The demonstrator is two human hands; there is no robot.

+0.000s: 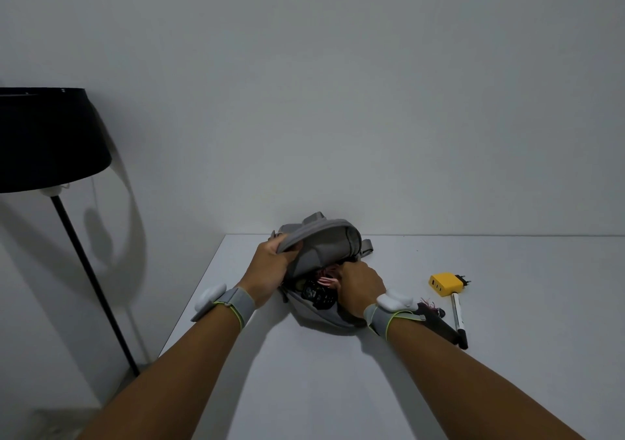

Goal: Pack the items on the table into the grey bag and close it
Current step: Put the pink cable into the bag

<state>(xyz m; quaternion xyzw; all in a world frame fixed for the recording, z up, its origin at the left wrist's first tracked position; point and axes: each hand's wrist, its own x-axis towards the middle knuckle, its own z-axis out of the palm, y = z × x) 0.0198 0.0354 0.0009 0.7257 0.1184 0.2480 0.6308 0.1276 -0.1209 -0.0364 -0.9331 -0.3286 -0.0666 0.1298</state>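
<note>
The grey bag (324,247) lies open near the table's far edge. My left hand (270,267) grips the bag's upper flap and holds it up. My right hand (358,287) reaches into the opening, its fingertips hidden among the contents. Inside I see a black object (316,296) and some pink strands (324,280). Whether my right hand holds anything I cannot tell. To the right of the bag lie a yellow charger (444,284), a marker pen (459,318) and a small dark item with pink threads (431,309).
A white table (338,389) carries everything; its left edge runs diagonally down to the left. A black floor lamp (50,142) with a thin pole stands beyond that edge. A plain grey wall is behind.
</note>
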